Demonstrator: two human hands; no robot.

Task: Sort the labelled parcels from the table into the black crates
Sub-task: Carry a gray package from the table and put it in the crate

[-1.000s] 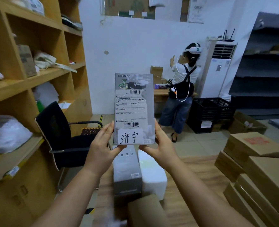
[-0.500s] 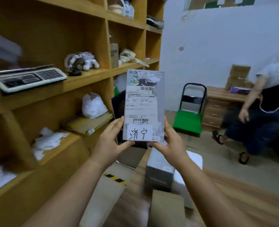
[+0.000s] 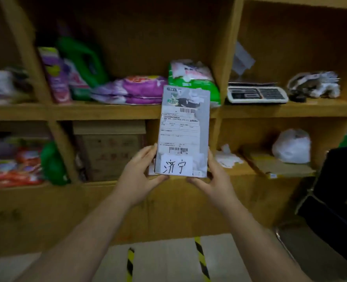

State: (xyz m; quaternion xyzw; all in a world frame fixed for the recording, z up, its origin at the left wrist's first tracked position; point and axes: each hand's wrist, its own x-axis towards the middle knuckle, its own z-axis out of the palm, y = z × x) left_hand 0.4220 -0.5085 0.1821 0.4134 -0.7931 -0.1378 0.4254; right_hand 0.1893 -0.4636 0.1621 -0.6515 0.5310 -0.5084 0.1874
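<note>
Parcel (image 3: pixel 183 132) upright between left hand (image 3: pixel 137 179) and right hand (image 3: pixel 215 180), both closed on its lower edges, handwritten label facing the camera. Wooden shelf (image 3: pixel 107 111) directly beyond the hands. No crates or counter in view. Parcel picked and read; judged mid-carry, drop into crate remaining.

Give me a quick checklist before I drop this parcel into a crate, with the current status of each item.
1. Grip: left hand and right hand both hold the parcel at its lower end: ok.
2. Handwritten label faces the camera, readable: ok.
3. Parcel upright, not slipping: ok.
4. Black crate in view: not ok, only the wooden shelf.
5. Matching crate identified: cannot tell.
6. Path clear: cannot tell; dark chair at right.
</note>
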